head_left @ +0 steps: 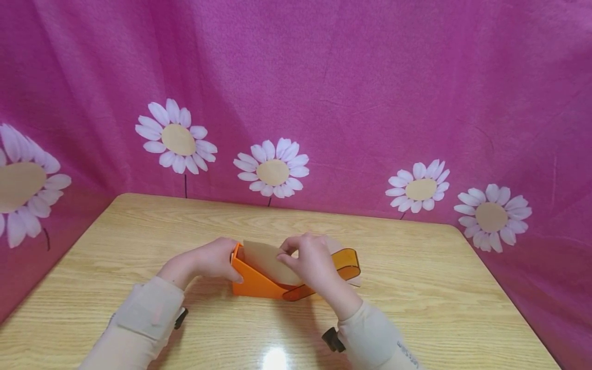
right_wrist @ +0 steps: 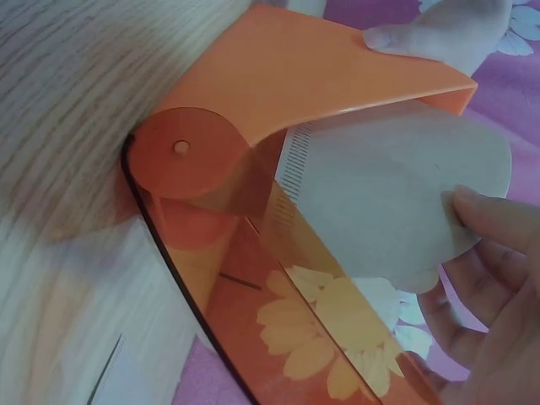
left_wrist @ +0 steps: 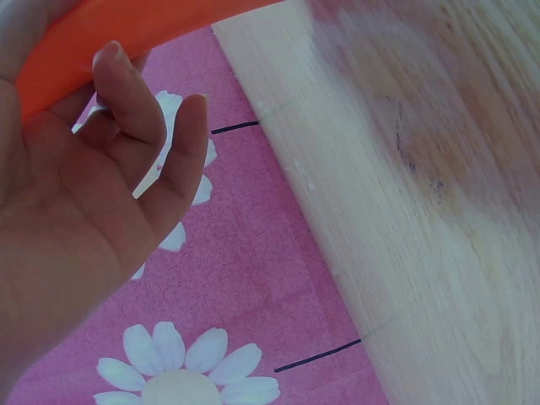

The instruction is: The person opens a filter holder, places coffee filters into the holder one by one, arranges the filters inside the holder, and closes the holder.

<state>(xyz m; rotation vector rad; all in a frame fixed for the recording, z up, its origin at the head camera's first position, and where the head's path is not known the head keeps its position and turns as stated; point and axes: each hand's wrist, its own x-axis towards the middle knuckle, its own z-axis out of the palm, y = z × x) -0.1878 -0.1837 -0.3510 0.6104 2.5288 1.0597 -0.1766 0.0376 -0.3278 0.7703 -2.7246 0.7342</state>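
Note:
An orange plastic box [head_left: 254, 284] with a see-through amber lid [head_left: 348, 259] sits at the middle of the table, the lid swung open to the right. My left hand [head_left: 215, 261] grips the box's left end, thumb on the near side. Beige cards [head_left: 261, 256] stand in the box. With thumb and fingers, my right hand [head_left: 312, 259] pinches the rounded edge of a card. In the right wrist view, that card [right_wrist: 380, 186] shows a row of short dark lines near the lid's round hinge [right_wrist: 181, 152]. Only a strip of the box [left_wrist: 169, 25] shows in the left wrist view.
The light wood table [head_left: 416, 298] extends around the box on all sides. Behind it hangs a magenta cloth [head_left: 324, 103] printed with white daisies. Whitish paper [head_left: 355, 281] shows beside the lid. Both forearms wear pale sleeves [head_left: 150, 308] with dark wrist pieces [head_left: 333, 340].

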